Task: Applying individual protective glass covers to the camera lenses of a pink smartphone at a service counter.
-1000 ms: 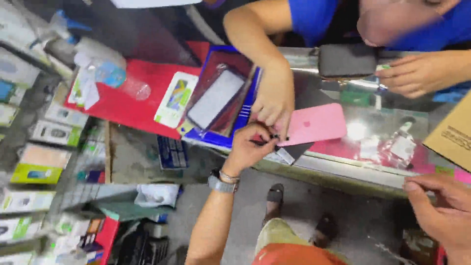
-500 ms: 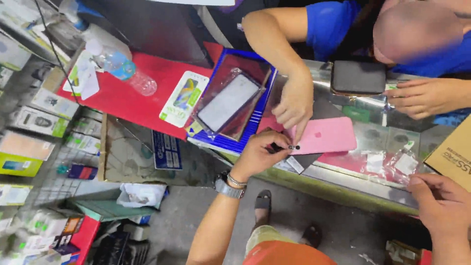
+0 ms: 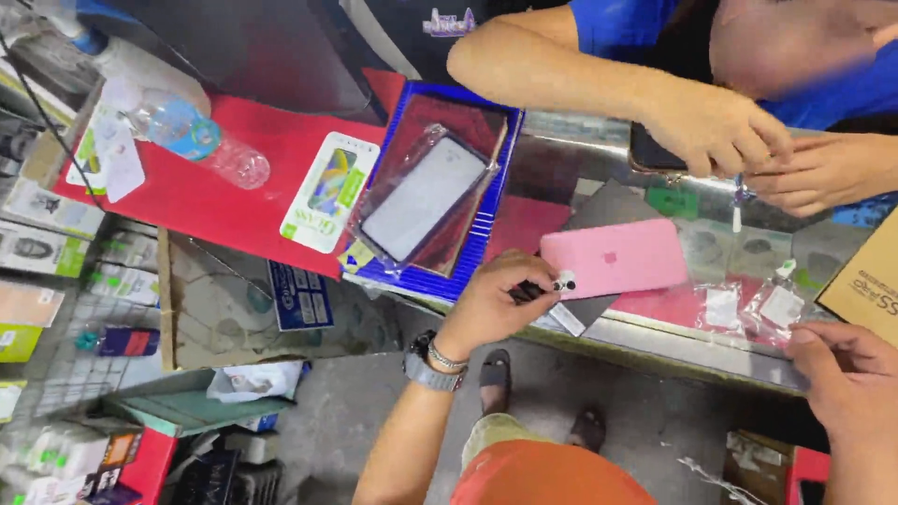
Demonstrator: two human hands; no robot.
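A pink phone point(image 3: 613, 257) lies back up on a dark mat point(image 3: 599, 210) on the glass counter. My left hand point(image 3: 496, 304), with a watch on its wrist, pinches a small dark tool with a white tip point(image 3: 558, 281) against the phone's near left corner. My right hand point(image 3: 842, 374) rests on the counter's front edge at the lower right, fingers bent, nothing visible in it. Across the counter a person in a blue shirt has both hands point(image 3: 725, 126) on a black phone point(image 3: 650, 154).
A blue tray point(image 3: 486, 229) holds a phone in a clear sleeve point(image 3: 426, 196). On the red surface lie a screen-protector pack point(image 3: 327, 187) and a water bottle point(image 3: 201, 140). Small plastic bags point(image 3: 748, 304) and a cardboard box point(image 3: 865, 281) sit to the right. Boxed goods fill shelves at the left.
The other person's hand has lifted off the pink phone and gone back to the black phone. My left hand stays at the phone's corner with the tool.
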